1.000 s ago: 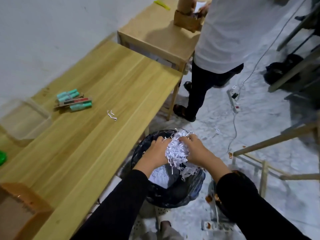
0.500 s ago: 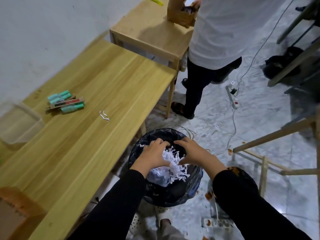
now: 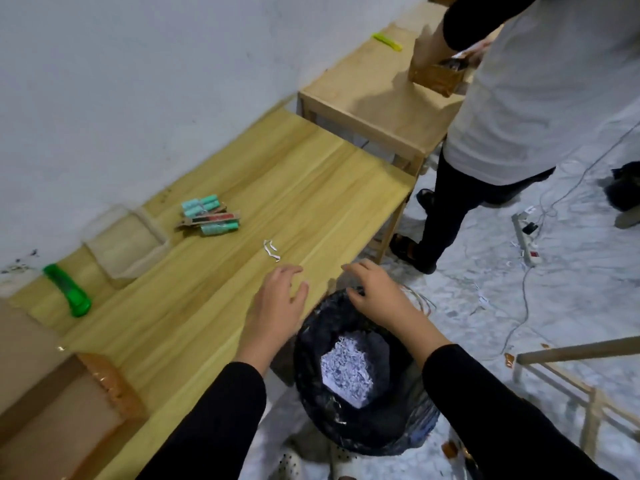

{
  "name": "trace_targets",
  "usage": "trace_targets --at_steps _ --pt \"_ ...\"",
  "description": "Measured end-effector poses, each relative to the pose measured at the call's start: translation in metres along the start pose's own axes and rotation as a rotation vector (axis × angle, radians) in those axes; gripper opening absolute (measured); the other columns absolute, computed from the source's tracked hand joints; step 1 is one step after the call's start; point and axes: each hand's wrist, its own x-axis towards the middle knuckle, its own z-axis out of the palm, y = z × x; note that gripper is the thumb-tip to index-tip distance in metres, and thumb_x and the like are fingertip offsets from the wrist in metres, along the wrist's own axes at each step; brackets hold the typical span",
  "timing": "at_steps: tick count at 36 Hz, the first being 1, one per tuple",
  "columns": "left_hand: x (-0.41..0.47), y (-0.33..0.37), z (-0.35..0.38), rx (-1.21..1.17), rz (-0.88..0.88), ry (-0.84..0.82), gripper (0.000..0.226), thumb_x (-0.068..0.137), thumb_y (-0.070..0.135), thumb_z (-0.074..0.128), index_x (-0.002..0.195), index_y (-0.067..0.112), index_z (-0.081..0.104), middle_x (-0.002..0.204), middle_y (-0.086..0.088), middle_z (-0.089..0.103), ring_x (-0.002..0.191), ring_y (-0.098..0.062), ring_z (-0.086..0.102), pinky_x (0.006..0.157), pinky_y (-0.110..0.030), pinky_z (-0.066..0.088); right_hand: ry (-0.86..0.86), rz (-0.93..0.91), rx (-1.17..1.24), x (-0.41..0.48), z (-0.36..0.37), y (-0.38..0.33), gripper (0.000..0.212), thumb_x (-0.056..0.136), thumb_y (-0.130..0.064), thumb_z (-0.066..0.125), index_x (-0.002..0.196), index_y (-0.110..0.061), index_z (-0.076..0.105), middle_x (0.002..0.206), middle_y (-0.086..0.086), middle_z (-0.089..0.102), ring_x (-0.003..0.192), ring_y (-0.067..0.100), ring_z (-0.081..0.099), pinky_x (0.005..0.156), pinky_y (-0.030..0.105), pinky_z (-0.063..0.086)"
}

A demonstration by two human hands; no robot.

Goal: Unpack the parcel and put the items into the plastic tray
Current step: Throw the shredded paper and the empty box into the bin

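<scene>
Pale wood runs the length of the table [image 3: 242, 278] against the white wall, and both of the person's hands are above its near edge. The left hand [image 3: 277, 303] is over the tabletop, fingers spread and loose, holding nothing. The right hand [image 3: 375, 292] is just beside it, over the far rim of the bin [image 3: 363, 420], fingers also spread and empty. Both sleeves are black.

The bin is lined with a black bag and stands on the floor, tight against the table's edge. Shredded paper [image 3: 348, 372] lies deep inside it. A few white strips [image 3: 271, 250] lie on the table just beyond the left fingertips.

Further along the tabletop sit the items [image 3: 209, 216]: a small heap of teal tubes with a card pack among them. The clear tray [image 3: 126, 242] stands near the wall just to their left, apart from them; I cannot tell if anything is in it. A green cutter [image 3: 67, 290] lies left of the tray. The open parcel [image 3: 59, 410] sits at the table's near left corner, with glossy tape on its flap.

A second person [image 3: 519, 109] in a pale shirt stands at a smaller table [image 3: 374, 109] beyond, hands on a brown box [image 3: 434, 76].
</scene>
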Motion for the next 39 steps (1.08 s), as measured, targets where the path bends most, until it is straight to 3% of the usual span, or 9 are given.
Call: trace_targets --at_steps 3,8,11,16,21,29,34,39 --pt "-0.009 -0.041 -0.019 0.089 -0.111 0.143 0.033 0.095 0.034 0.046 0.122 0.018 0.054 0.124 0.001 0.055 0.113 -0.017 0.053 0.093 -0.038 0.047 -0.018 -0.040 0.039 0.022 0.018 -0.020 0.046 0.087 -0.009 0.051 0.132 -0.014 0.044 0.132 0.009 0.043 0.110 0.026 0.051 0.085 0.034 0.046" --pt "-0.035 -0.102 -0.044 0.299 -0.318 0.215 0.039 0.093 0.030 0.050 0.125 0.008 0.052 0.133 -0.016 0.051 0.126 -0.035 0.044 0.101 -0.046 0.038 -0.048 -0.072 0.068 0.060 0.047 -0.043 0.050 0.085 -0.007 0.055 0.134 -0.009 0.042 0.131 0.015 0.041 0.118 0.030 0.046 0.099 0.039 0.044" --pt "-0.048 -0.118 -0.050 0.346 -0.410 0.192 0.049 0.094 0.038 0.047 0.136 0.011 0.044 0.149 -0.014 0.035 0.141 -0.031 0.026 0.112 -0.045 0.026 -0.045 -0.059 0.078 0.082 0.058 -0.055 0.055 0.086 -0.011 0.057 0.137 -0.011 0.038 0.134 0.014 0.039 0.122 0.029 0.043 0.103 0.038 0.041" --pt "-0.053 -0.118 -0.046 0.353 -0.430 0.164 0.058 0.096 0.043 0.038 0.147 0.018 0.027 0.158 -0.005 0.016 0.147 -0.022 0.008 0.117 -0.039 0.010 -0.030 -0.075 0.064 0.115 0.070 -0.073 0.055 0.087 -0.017 0.058 0.138 -0.014 0.036 0.137 0.012 0.037 0.126 0.028 0.037 0.106 0.040 0.037" --pt "-0.053 -0.114 -0.043 0.319 -0.460 0.195 0.056 0.097 0.043 0.037 0.147 0.020 0.026 0.159 -0.001 0.012 0.147 -0.019 0.004 0.118 -0.037 0.005 -0.032 -0.182 -0.043 0.131 0.084 -0.083 0.040 0.087 -0.006 0.052 0.127 -0.008 0.050 0.126 0.019 0.044 0.119 0.034 0.041 0.099 0.041 0.042" --pt "-0.053 -0.113 -0.042 0.280 -0.489 0.210 0.058 0.096 0.046 0.038 0.147 0.021 0.026 0.159 0.000 0.012 0.147 -0.018 0.003 0.119 -0.037 0.003 -0.004 -0.285 -0.033 0.105 0.092 -0.068 0.018 0.087 0.003 0.047 0.096 0.004 0.063 0.100 0.021 0.055 0.095 0.035 0.052 0.079 0.033 0.041" --pt "-0.049 -0.102 -0.034 0.278 -0.498 0.209 0.060 0.095 0.046 0.039 0.146 0.016 0.028 0.159 -0.004 0.013 0.147 -0.021 0.003 0.118 -0.042 -0.001 0.015 -0.196 0.017 0.072 0.078 -0.044 0.018 0.086 0.004 0.048 0.094 0.006 0.064 0.098 0.022 0.057 0.089 0.035 0.055 0.074 0.034 0.043" --pt "-0.051 -0.092 -0.022 0.288 -0.473 0.193 0.061 0.095 0.044 0.041 0.146 0.013 0.029 0.159 -0.007 0.012 0.147 -0.022 0.004 0.118 -0.044 0.000 0.215 0.001 0.082 0.028 0.059 -0.003 0.014 0.085 0.003 0.052 0.089 0.001 0.066 0.094 0.015 0.058 0.080 0.027 0.057 0.073 0.034 0.048"
